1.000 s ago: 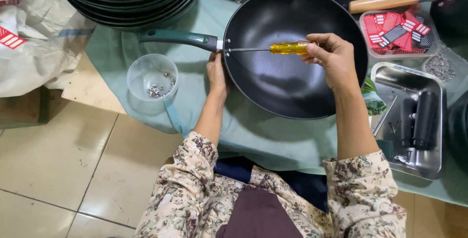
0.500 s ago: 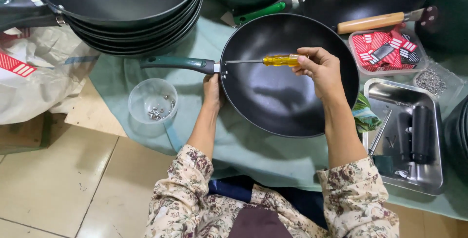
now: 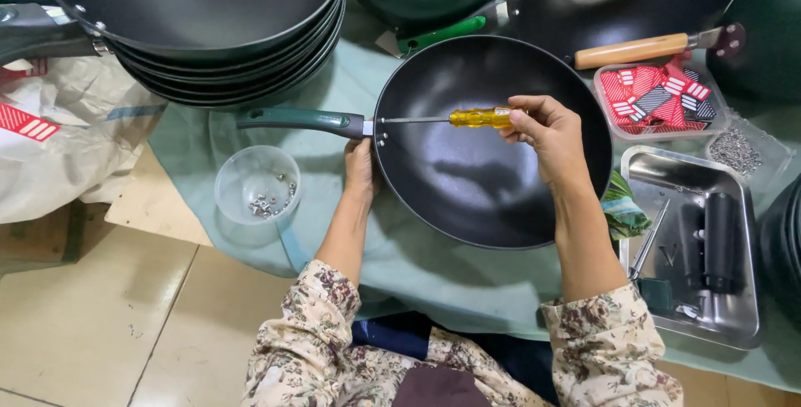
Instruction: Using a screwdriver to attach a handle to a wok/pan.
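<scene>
Clear cup (image 3: 256,193) with small screws at left on teal cloth (image 3: 434,282), beside green pan handle (image 3: 300,119). Left hand (image 3: 361,169) closed on rim of black pan (image 3: 492,144) at handle joint. Right hand (image 3: 546,132) fingers pinched round yellow screwdriver (image 3: 480,118), laid flat across pan, tip at rim by handle. Steel tray (image 3: 692,248) far right.

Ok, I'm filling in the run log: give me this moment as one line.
left hand: steadies wok rim by handle | right hand: holds screwdriver, tip at handle joint | screw bowl left
</scene>
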